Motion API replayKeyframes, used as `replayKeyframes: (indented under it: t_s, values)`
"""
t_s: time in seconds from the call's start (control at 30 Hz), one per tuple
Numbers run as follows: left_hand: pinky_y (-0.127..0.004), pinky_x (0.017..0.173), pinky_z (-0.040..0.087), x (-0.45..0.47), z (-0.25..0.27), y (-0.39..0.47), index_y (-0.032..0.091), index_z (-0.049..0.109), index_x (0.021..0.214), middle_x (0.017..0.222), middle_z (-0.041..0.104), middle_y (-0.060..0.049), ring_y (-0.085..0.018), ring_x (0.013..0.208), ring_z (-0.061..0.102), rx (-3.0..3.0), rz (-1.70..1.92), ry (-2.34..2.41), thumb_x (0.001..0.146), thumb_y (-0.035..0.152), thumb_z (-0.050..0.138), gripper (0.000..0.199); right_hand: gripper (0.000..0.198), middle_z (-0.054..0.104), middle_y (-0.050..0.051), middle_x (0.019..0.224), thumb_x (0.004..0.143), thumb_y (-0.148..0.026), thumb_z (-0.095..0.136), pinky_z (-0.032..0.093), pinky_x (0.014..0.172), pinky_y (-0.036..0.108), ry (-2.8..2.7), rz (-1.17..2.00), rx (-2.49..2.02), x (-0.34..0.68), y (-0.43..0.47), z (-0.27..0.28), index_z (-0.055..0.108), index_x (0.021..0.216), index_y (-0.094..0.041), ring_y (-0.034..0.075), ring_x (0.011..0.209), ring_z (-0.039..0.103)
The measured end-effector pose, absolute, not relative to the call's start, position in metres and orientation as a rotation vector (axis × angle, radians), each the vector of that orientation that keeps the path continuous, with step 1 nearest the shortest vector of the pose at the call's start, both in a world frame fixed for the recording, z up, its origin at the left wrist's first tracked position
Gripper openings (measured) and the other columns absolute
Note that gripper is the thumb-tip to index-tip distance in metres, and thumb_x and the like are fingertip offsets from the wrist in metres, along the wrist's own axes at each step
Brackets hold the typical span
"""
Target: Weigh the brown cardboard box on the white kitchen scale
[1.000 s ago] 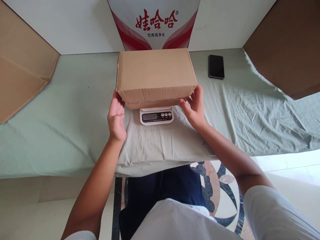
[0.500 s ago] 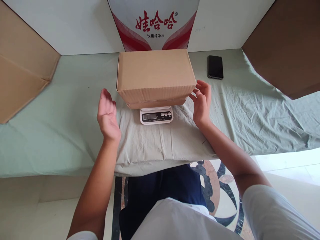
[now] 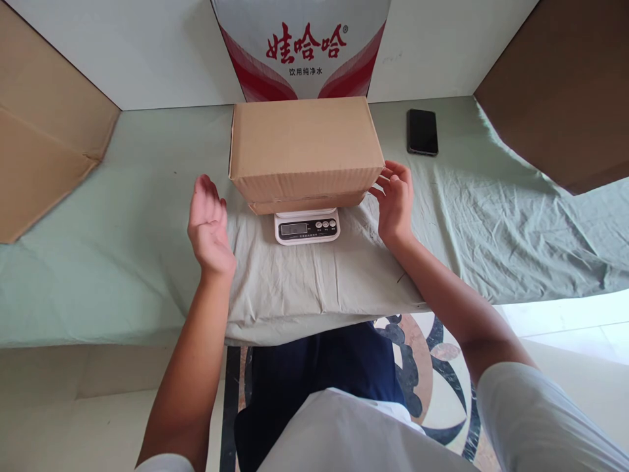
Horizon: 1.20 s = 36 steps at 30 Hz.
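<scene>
Two empty, spread hands (image 3: 209, 223) (image 3: 396, 203) flanking the carton (image 3: 304, 147) on the scale (image 3: 307, 227) — phone (image 3: 422, 131) beyond, right.

head cam | worn on head | faces forward-down | near table (image 3: 98, 262) | single view

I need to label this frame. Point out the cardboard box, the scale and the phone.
cardboard box (image 3: 305, 141): head view, middle of its top face.
scale (image 3: 307, 228): head view, its front panel, between display and buttons.
phone (image 3: 422, 131): head view, middle of its dark screen.
</scene>
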<state>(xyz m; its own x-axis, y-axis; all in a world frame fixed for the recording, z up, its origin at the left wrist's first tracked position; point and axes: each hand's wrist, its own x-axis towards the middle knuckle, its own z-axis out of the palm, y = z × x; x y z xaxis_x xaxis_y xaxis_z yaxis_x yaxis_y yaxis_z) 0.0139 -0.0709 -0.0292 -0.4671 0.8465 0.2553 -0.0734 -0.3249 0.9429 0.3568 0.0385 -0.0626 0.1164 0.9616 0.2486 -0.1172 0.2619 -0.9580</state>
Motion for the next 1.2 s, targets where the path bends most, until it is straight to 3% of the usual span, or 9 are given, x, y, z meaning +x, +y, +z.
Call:
replayKeyframes:
  t_s: [0.4, 0.77, 0.9, 1.1, 1.2]
  values:
    - [-0.05, 0.154, 0.025, 0.009, -0.034, -0.07, 0.028, 0.066, 0.166, 0.191, 0.051, 0.002, -0.029, 0.188, 0.025, 1.078, 1.849, 1.243, 0.088, 0.034, 0.06, 0.079, 0.066, 0.076, 0.006, 0.139, 0.093, -0.092, 0.065, 0.066, 0.111, 0.052, -1.199, 1.007, -0.972, 0.356, 0.038, -0.062, 0.066, 0.132, -0.038, 0.03, 0.132, 0.075]
    - [-0.046, 0.154, 0.026, 0.008, -0.033, -0.07, 0.027, 0.061, 0.169, 0.192, 0.05, 0.002, -0.027, 0.188, 0.026, 1.081, 1.818, 1.268, 0.087, 0.033, 0.059, 0.082, 0.064, 0.077, 0.006, 0.136, 0.094, -0.09, 0.066, 0.067, 0.11, 0.052, -1.19, 1.02, -0.965, 0.353, 0.036, -0.061, 0.066, 0.13, -0.037, 0.029, 0.129, 0.076]
    - [-0.046, 0.153, 0.026, 0.009, -0.033, -0.07, 0.022, 0.06, 0.169, 0.193, 0.048, -0.003, -0.029, 0.188, 0.026, 1.069, 1.838, 1.236, 0.087, 0.031, 0.059, 0.082, 0.062, 0.077, 0.006, 0.136, 0.093, -0.087, 0.07, 0.068, 0.111, 0.053, -1.172, 1.021, -0.953, 0.351, 0.033, -0.058, 0.066, 0.13, -0.038, 0.029, 0.129, 0.077]
    - [-0.042, 0.152, 0.03, 0.011, -0.033, -0.07, 0.015, 0.054, 0.174, 0.196, 0.043, -0.01, -0.027, 0.186, 0.032, 1.06, 1.829, 1.291, 0.081, 0.033, 0.06, 0.095, 0.068, 0.077, 0.008, 0.145, 0.096, -0.092, 0.061, 0.068, 0.116, 0.055, -1.257, 0.974, -1.007, 0.35, 0.027, -0.054, 0.065, 0.138, -0.038, 0.032, 0.136, 0.077]
    - [-0.044, 0.152, 0.03, 0.007, -0.038, -0.067, 0.021, 0.061, 0.172, 0.194, 0.046, -0.007, -0.029, 0.187, 0.031, 1.121, 1.798, 1.268, 0.087, 0.042, 0.063, 0.088, 0.074, 0.075, 0.009, 0.154, 0.098, -0.095, 0.055, 0.067, 0.12, 0.059, -1.302, 0.951, -1.032, 0.348, 0.026, -0.051, 0.063, 0.146, -0.039, 0.034, 0.143, 0.075]
